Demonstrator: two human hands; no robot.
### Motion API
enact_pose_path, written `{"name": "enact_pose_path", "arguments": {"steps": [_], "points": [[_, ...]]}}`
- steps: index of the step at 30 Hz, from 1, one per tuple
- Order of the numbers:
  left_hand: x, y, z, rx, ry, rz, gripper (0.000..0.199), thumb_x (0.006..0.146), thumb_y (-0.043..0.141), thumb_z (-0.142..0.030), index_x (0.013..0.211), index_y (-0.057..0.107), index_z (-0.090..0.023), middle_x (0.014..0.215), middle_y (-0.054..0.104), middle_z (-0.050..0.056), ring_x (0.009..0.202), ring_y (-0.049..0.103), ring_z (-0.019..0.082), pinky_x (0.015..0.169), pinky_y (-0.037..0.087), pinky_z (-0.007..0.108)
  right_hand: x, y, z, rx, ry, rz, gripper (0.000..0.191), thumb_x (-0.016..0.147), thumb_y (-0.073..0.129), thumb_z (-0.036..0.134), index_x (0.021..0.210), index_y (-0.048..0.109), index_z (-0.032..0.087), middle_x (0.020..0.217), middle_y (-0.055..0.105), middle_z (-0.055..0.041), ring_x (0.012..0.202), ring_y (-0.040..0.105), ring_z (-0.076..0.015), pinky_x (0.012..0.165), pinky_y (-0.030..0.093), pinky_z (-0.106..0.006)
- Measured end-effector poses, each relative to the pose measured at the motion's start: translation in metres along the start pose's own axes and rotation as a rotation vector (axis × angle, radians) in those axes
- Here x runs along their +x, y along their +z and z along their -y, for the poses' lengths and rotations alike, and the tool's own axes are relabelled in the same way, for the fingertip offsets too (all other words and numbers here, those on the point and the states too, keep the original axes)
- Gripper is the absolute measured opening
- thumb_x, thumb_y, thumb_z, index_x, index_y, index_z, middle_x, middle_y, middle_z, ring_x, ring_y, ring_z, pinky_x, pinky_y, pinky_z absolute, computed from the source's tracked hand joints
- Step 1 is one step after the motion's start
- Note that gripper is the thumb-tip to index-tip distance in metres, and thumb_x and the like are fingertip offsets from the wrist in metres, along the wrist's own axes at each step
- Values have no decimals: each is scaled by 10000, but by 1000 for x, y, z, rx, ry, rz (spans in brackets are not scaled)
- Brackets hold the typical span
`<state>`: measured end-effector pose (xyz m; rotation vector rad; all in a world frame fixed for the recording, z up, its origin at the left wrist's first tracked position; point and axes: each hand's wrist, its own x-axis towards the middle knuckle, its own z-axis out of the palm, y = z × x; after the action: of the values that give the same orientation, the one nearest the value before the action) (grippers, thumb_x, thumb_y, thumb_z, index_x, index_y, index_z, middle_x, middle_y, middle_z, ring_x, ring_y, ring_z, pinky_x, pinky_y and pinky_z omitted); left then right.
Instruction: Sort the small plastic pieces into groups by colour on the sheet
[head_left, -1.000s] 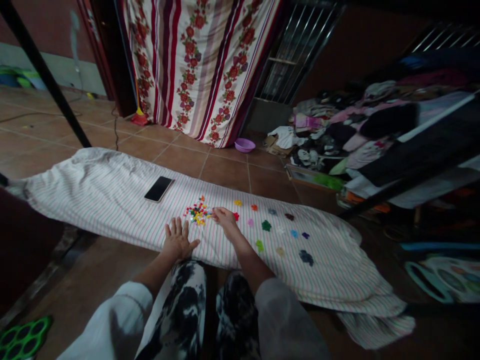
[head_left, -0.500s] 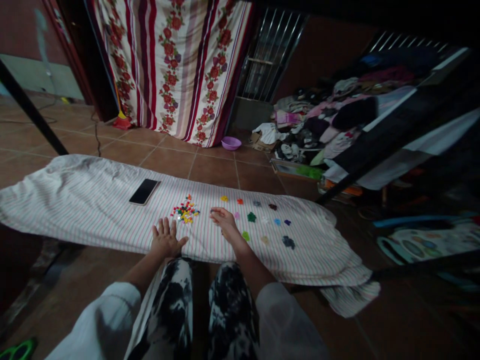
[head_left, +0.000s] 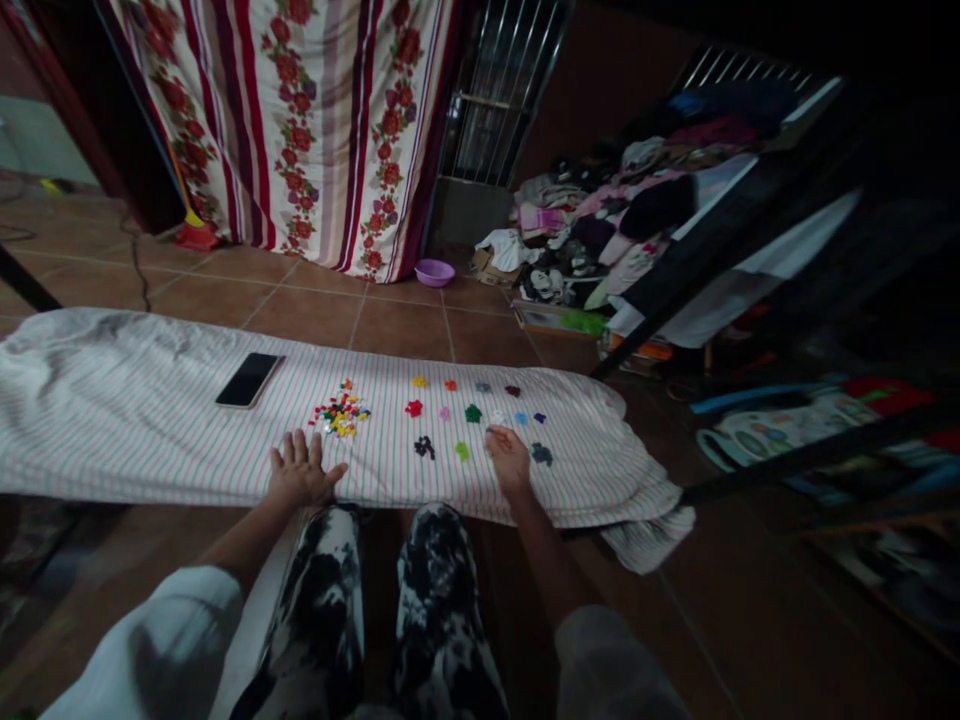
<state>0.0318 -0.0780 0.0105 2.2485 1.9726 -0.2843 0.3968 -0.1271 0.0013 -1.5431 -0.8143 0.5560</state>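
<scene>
The right hand, right of centre in the frame, has its thumb and fingertips drawn close together; they are too small to tell whether they meet or hold a piece. It reaches upward and slightly left, its fingertips just below the white group. The hand hides the cloth between the lime-green group on its left and the slate-grey group on its right.

Close above are the dark-green group, light-blue group and purple group; further left sit the pink group, red group and black group. Yellow, orange, grey and brown groups line the row above.

The left hand, left of centre, lies flat and empty, fingers spread and pointing up, just below the mixed pile. That pile is a loose scatter, trailing towards the top of the frame; the direction of single pieces is too small to tell.

Left of it, a phone has its long axis running from lower left to upper right. Everything rests on a striped cloth stretching across the frame. Beyond are a purple basin at upper centre and heaped clothes at upper right.
</scene>
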Motion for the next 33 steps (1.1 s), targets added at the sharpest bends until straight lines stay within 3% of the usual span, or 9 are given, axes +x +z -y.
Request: {"name": "enact_pose_path", "arguments": {"steps": [6, 12, 21, 27, 33], "points": [[6, 8, 3, -1, -10, 7, 961, 822, 218, -704, 1509, 165, -34, 1570, 120, 273, 1453, 103, 441, 1098, 168, 598, 15, -80, -32, -171, -39, -336, 424, 645, 601, 525, 873, 648, 171, 795, 679, -73, 773, 640, -207, 741, 518, -359], [5, 9, 3, 12, -3, -10, 955, 823, 209, -697, 1508, 175, -32, 1568, 132, 273, 1450, 105, 446, 1091, 185, 599, 24, -125, -43, -348, 40, -369, 396, 619, 600, 489, 836, 676, 167, 811, 703, -109, 787, 648, -255, 763, 510, -393], [4, 3, 1, 17, -30, 42, 953, 828, 204, -703, 1517, 133, -49, 1584, 104, 249, 1462, 73, 420, 1117, 169, 569, 52, -123, -45, -572, 0, -233, 335, 681, 529, 419, 823, 712, 178, 882, 728, -106, 855, 651, -253, 861, 488, -382], [4, 6, 2, 9, -28, 9, 946, 832, 215, -706, 1511, 168, -49, 1573, 143, 264, 1454, 108, 432, 1106, 183, 573, 61, -115, -50, -745, 6, -165, 290, 717, 490, 342, 798, 733, 206, 909, 744, -66, 930, 658, -234, 936, 464, -363], [3, 7, 2, -44, -10, -38, 951, 831, 206, -711, 1499, 214, -35, 1562, 164, 275, 1447, 119, 448, 1094, 183, 595, 59, -117, -51, -773, 1, -144, 322, 750, 452, 305, 834, 740, 188, 966, 744, -75, 992, 655, -235, 952, 468, -354]]}}
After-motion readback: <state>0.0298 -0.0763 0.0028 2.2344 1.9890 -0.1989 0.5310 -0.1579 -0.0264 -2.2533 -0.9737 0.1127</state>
